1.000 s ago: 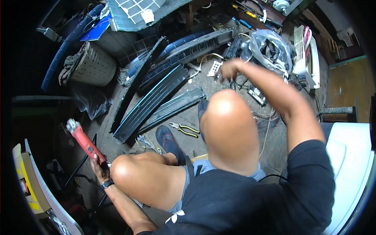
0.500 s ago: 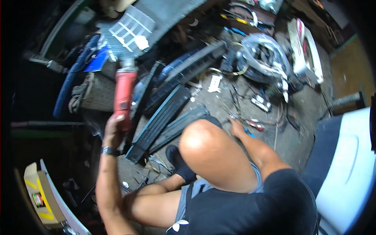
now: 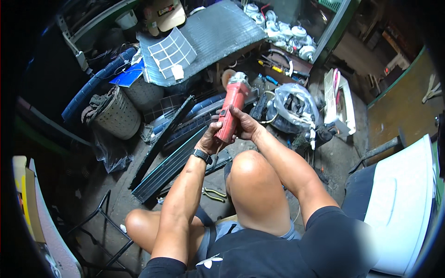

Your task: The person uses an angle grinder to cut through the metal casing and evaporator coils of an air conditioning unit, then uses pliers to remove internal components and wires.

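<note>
A red angle grinder [image 3: 233,101] is held up in front of my raised knee, its metal head pointing away from me. A brownish disc [image 3: 227,78] sits at the left of that head. My left hand [image 3: 209,140], below a dark wristwatch, is closed around the rear end of the body. My right hand [image 3: 246,125] grips the same body from the right side, thumb on top. Part of the fingers of both hands is hidden under the tool. Long dark plastic panels [image 3: 174,160] lie on the floor just beyond my left hand.
Pliers [image 3: 214,194] lie on the floor by my leg. A perforated basket [image 3: 119,118] stands at the left, a silvery sheet-topped table [image 3: 218,32] ahead. To the right are a clear plastic bag [image 3: 296,99] with dark parts, a white casing [image 3: 340,102] and a large white panel [image 3: 398,194].
The grinder has come from the left to the middle, in front of my knee. My right hand has left the floor, where tools lay, and now holds the grinder too.
</note>
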Demonstrator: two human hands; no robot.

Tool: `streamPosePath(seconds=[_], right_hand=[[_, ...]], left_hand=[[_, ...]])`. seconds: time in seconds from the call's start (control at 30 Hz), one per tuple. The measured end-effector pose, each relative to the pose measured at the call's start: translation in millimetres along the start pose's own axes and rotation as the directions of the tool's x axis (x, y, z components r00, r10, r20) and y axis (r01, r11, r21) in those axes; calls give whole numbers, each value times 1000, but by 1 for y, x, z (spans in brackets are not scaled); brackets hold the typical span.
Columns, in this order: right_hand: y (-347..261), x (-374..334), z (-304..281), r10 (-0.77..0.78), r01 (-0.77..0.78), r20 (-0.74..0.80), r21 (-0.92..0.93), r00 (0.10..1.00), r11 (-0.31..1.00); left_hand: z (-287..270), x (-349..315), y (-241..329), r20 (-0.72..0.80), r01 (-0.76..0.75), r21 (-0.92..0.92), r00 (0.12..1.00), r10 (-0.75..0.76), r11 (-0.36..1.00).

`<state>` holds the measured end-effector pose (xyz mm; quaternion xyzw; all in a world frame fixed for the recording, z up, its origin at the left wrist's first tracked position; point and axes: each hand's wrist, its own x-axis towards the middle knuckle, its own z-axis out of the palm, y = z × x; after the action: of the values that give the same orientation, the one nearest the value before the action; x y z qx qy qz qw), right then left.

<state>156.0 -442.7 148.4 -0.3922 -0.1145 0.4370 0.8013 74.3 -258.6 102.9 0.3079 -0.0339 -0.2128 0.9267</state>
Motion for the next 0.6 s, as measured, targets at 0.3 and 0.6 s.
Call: streamPosePath(seconds=[0.3,0.6], right_hand=[[-47,-2,6,-369,92,-568,-455,736,886],[-22,10,-41,-336,234,-416,-277,845,932]], left_hand=[[63,12,-11,-19,-10,568,999,26,823],[13,26,-43,-67,66,381,997,-43,922]])
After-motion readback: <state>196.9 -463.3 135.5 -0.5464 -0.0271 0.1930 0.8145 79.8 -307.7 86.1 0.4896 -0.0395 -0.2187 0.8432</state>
